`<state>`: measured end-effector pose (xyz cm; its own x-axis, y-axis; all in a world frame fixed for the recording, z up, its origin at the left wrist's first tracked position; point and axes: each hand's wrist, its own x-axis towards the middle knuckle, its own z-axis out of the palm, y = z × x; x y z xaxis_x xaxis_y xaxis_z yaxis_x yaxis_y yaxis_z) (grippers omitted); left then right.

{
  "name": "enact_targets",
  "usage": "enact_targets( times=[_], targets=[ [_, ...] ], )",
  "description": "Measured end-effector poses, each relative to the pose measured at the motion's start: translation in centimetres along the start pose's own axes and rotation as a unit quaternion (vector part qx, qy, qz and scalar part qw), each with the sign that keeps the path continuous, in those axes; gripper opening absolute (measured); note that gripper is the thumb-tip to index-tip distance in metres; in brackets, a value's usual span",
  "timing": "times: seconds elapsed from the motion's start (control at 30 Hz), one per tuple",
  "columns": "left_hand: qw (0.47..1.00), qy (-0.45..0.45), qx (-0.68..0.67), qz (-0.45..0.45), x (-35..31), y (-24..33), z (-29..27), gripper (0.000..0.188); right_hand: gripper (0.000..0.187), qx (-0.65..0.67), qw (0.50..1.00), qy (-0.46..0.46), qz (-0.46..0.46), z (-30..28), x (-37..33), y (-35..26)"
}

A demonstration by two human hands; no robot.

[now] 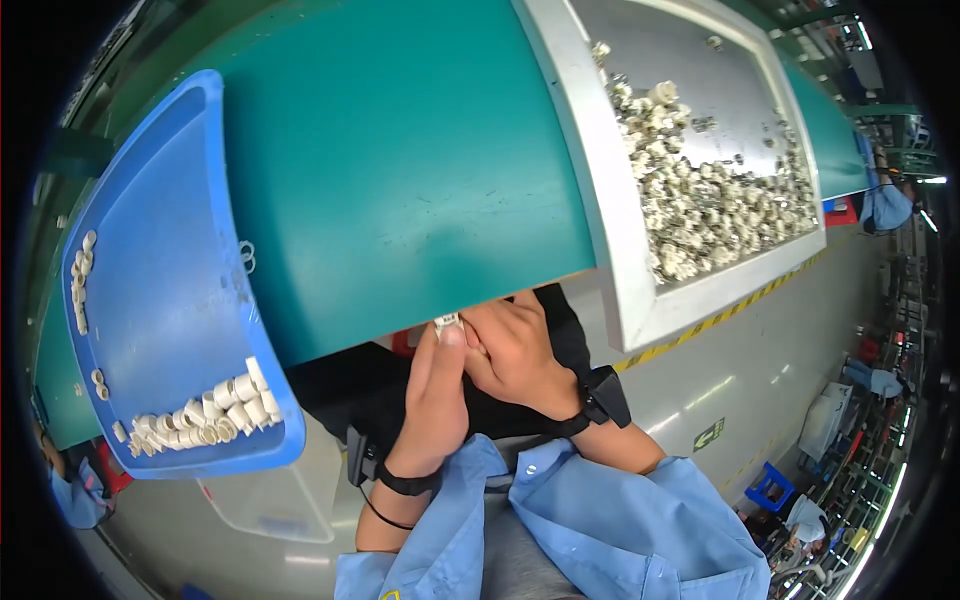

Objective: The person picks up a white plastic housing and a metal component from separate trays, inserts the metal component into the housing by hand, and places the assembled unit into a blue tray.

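Observation:
My left hand (437, 400) is closed, pinching a small white part (447, 322) with dark marks on its face between thumb and fingertips. Right beside it, my right hand (515, 350) has its fingers curled in against the left fingertips; what they grip, if anything, is hidden. Both hands are at the near edge of the green tabletop (400, 170), above my lap. To the left a blue tray (215, 160) bears white ring-like and cylindrical pieces (200, 420). At the right, a silver-framed tray (590, 170) contains a heap of small white parts with metal bits (710, 205).
Two pale rings (247, 256) lie on the tabletop against the blue tray. A translucent bin (275, 500) stands below that tray. Past the framed tray, the grey floor has a yellow-black stripe (710, 318) and a blue stool (769, 487). Other people sit at the far sides.

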<state>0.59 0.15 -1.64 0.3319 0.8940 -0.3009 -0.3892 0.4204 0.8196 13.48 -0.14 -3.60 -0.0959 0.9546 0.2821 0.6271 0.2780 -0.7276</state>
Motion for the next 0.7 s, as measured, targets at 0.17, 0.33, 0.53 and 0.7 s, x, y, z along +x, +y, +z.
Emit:
enact_targets(
  times=[0.17, 0.33, 0.53, 0.7],
  targets=[
    [1.0, -0.021, -0.003, -0.012, 0.3, -0.6, -0.6, 0.026, 0.033, 0.004, 0.999, 0.034, -0.004, 0.1, 0.0, -1.1],
    [0.994, -0.095, -0.046, 0.02, -2.4, 1.2, 0.3, 0.028, 0.032, 0.118, 0.992, 0.003, 0.035, -2.1, -1.5, -3.6],
    [0.967, -0.245, -0.052, 0.05, -5.4, 4.1, 1.9, 0.031, 0.031, 0.448, 0.884, -0.096, 0.094, -8.6, -1.5, -7.9],
    [0.966, -0.255, -0.025, 0.025, -6.1, 6.1, 3.1, 0.044, 0.03, 0.364, 0.918, -0.113, -0.108, -9.7, 0.6, -6.6]
  ],
)
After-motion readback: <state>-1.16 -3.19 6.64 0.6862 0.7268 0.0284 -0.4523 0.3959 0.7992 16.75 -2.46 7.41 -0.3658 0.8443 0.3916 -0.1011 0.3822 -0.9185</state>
